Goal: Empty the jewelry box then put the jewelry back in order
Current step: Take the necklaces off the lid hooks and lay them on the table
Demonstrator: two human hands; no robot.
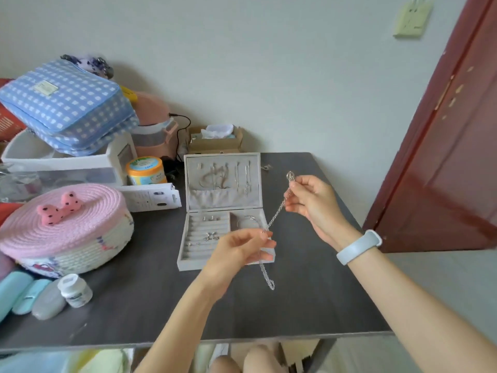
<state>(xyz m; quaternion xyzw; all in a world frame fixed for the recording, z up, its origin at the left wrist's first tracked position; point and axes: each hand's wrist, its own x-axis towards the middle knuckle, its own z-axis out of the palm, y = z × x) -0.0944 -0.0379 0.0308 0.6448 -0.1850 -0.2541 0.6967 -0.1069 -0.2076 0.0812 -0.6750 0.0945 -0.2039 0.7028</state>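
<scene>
both forearms are bare, with no sleeves in view. the right wrist carries a pale blue band (359,246), smooth and matte, wrapped snugly, with a rounded oblong body and no visible display markings. the left hand (239,250) and right hand (313,203) wear no gloves. two bare knees show at the lower frame edge.

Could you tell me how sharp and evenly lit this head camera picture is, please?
Head view: soft, even daylight with faint shadows; the silver chain held between left hand and right hand is slightly blurred; wide-angle distortion bends the door; jewelry box details are small.
</scene>
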